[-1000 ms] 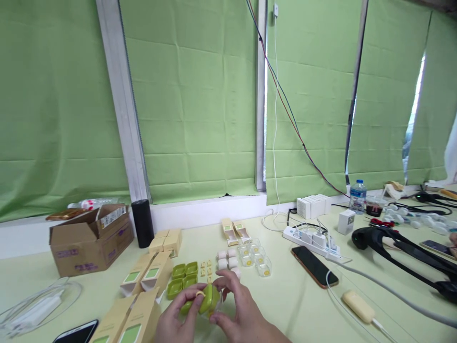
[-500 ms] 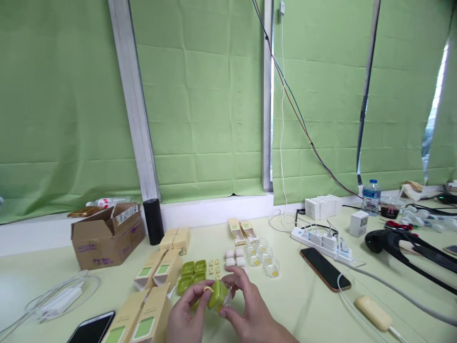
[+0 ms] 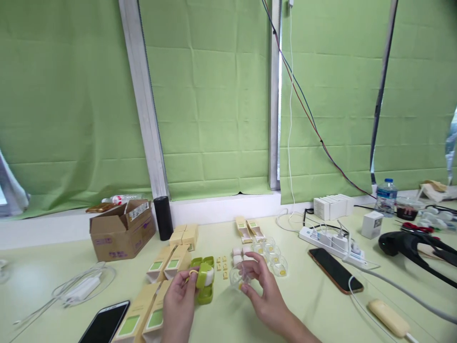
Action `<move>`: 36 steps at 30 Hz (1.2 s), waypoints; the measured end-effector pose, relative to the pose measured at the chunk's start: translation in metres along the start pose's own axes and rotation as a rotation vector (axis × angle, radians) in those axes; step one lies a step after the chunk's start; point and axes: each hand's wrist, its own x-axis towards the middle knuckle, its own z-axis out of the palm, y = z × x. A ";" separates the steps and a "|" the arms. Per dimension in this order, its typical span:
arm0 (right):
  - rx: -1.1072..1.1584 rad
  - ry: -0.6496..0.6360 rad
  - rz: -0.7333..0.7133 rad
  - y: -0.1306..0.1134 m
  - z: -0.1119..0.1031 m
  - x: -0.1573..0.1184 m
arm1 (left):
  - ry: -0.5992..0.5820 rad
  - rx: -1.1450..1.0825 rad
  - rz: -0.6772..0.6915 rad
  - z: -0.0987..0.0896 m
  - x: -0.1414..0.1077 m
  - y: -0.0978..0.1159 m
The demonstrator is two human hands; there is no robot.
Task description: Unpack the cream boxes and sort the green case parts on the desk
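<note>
Between its thumb and fingers, my left hand [image 3: 179,300] holds a small green case [image 3: 203,275] with a pale yellow loop and a white part on its right side. My right hand [image 3: 267,300] grips a clear plastic cover [image 3: 236,277] by its edge, apart from the case. Several green square pieces [image 3: 206,296] lie behind and under the held case, partly hidden by it. Small yellow pieces [image 3: 219,267] lie in rows between the hands. Beyond my right hand are whitish blocks [image 3: 237,251] and several clear covers [image 3: 280,268].
Kraft boxes with green labels [image 3: 129,325] stand left of my hands, beside a dark phone [image 3: 105,323]. Farther back are a cardboard carton [image 3: 117,238] and a black cylinder [image 3: 163,219]. To the right lie another phone [image 3: 333,269], a power strip [image 3: 332,243] and cables.
The clear cover has come away from the green case. My right hand has moved right with the cover, while the case stays in my left hand. The view has shifted left.
</note>
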 end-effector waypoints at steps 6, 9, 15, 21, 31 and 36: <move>0.109 0.023 -0.033 -0.004 0.003 0.003 | -0.084 -0.114 -0.130 0.003 -0.003 -0.009; 0.131 0.018 -0.055 -0.005 0.006 0.001 | -0.094 -0.114 -0.152 0.004 -0.004 -0.012; 0.106 0.018 -0.081 -0.005 0.006 -0.002 | -0.104 -0.084 -0.173 0.004 -0.007 -0.008; 0.053 0.069 -0.087 -0.004 0.003 -0.001 | -0.107 -0.062 -0.151 0.007 -0.015 0.000; 0.724 0.179 0.232 0.004 -0.008 0.023 | -0.093 -0.081 -0.147 0.012 -0.021 0.003; 0.567 0.233 0.240 0.008 -0.024 0.035 | -0.069 -0.067 -0.143 0.014 -0.022 0.003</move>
